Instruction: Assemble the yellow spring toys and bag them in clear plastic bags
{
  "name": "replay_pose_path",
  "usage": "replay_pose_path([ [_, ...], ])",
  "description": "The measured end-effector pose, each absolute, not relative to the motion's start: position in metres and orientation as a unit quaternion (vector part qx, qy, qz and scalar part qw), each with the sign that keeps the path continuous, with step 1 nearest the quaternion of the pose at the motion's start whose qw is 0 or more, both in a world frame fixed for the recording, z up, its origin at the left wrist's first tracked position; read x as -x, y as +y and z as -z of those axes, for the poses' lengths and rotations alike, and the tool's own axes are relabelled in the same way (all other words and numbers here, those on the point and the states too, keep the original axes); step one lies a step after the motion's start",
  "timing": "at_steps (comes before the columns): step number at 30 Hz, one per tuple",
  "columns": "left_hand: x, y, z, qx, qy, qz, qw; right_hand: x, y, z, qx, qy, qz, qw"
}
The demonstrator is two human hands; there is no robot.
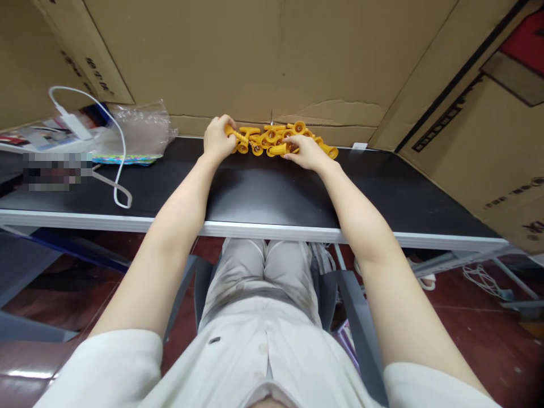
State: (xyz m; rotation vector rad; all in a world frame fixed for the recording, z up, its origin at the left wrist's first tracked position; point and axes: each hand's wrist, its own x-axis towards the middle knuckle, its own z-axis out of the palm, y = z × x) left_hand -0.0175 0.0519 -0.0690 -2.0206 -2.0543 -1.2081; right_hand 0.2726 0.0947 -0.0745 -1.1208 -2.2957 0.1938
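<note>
Left hand (pixel 216 139) pinches a yellow piece (pixel 240 136), right hand (pixel 310 153) curls fingers by another (pixel 278 150), grip unclear, so tugging could scatter the pile (pixel 272 135)

Printing (pixel 100 77) on the cardboard panels (pixel 471 141) is too unclear to read.

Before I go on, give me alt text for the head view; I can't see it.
A person's left hand and right hand are at a cluster of yellow plastic pieces along the back of a black tabletop, before a cardboard wall. To the left are a clear plastic bag and a white cable.
</note>
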Motion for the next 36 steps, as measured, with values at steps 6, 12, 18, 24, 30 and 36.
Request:
replay_pose_path([
  [6,0.02,0.076,0.083,0.643,-0.602,0.47,-0.056,-0.27,0.093,0.075,0.422,-0.848,-0.108,0.302],
  [12,0.015,0.08,0.085,0.627,-0.605,0.485,-0.077,-0.268,0.094,0.074,0.437,-0.832,-0.151,0.307],
  [18,0.014,0.077,0.085,0.623,-0.602,0.495,-0.072,-0.276,0.094,0.071,0.465,-0.796,-0.203,0.33],
  [24,0.004,0.076,0.087,0.63,-0.587,0.499,-0.099,-0.271,0.093,0.069,0.427,-0.813,-0.208,0.338],
  [30,0.001,0.077,0.087,0.615,-0.594,0.508,-0.107,-0.28,0.094,0.066,0.443,-0.807,-0.203,0.334],
  [36,0.001,0.076,0.086,0.611,-0.585,0.521,-0.112,-0.279,0.089,0.063,0.432,-0.815,-0.208,0.326],
])
